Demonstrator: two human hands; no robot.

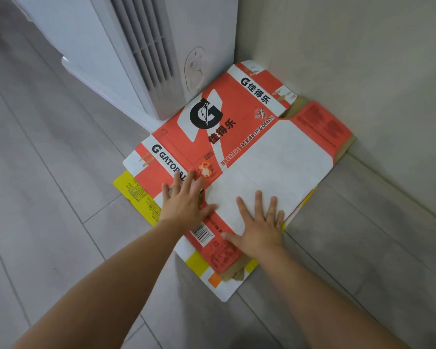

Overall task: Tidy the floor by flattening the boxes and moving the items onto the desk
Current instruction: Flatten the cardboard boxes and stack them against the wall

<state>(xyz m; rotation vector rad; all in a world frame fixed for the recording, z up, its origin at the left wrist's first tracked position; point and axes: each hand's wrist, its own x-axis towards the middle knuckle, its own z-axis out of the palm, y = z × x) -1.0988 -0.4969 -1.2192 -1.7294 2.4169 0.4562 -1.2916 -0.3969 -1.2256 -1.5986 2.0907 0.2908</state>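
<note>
An orange and white Gatorade box [249,137] lies flattened on the floor in the corner of the room. Under it lies a second flattened box, yellow and white [136,195], whose edges stick out at the left and at the near side. My left hand [184,200] presses flat on the orange box's near left part, fingers spread. On the white panel a little to the right, my right hand [259,225] presses down the same way, palm flat. Neither hand grips anything.
A white standing air conditioner [136,51] stands right behind the boxes at the upper left. A pale wall [363,71] bounds the corner on the right. Grey plank floor [48,197] stretches to the left and toward me.
</note>
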